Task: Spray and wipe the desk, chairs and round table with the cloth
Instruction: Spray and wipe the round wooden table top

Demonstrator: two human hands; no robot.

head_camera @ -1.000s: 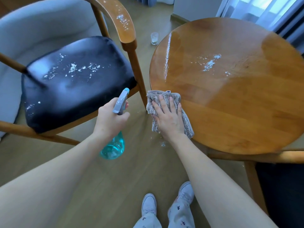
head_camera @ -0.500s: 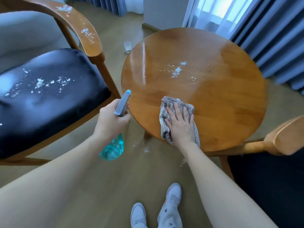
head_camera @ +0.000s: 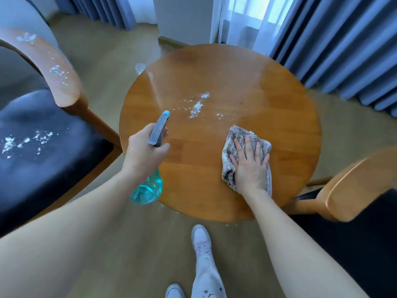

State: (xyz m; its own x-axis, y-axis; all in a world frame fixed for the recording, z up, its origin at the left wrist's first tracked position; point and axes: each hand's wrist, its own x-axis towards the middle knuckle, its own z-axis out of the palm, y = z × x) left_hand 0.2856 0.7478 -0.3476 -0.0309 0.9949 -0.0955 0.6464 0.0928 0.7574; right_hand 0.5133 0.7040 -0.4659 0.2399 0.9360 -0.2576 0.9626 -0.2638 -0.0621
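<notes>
Floor (head_camera: 120, 244) of pale wood runs under everything, with blue curtains (head_camera: 335, 46) hanging along the far side. Round wooden table (head_camera: 268, 100) stands in the middle, a patch of white residue (head_camera: 196, 107) near its centre. To the left is a chair (head_camera: 43, 147) with a dark seat flecked with white and a wooden armrest also speckled; a second chair (head_camera: 348, 190) shows at the right, its curved wooden arm just beside the table edge. On the near right part of the table lies the grey cloth (head_camera: 234, 143), crumpled, with the right hand (head_camera: 250, 166) flat on top of it, fingers straight and slightly spread, pressing it down. The left hand (head_camera: 146, 153) grips the spray bottle (head_camera: 150, 186) at the table's near left edge, fingers curled round the neck below the grey trigger head, whose blue nozzle points toward the residue; the teal body hangs below the hand
</notes>
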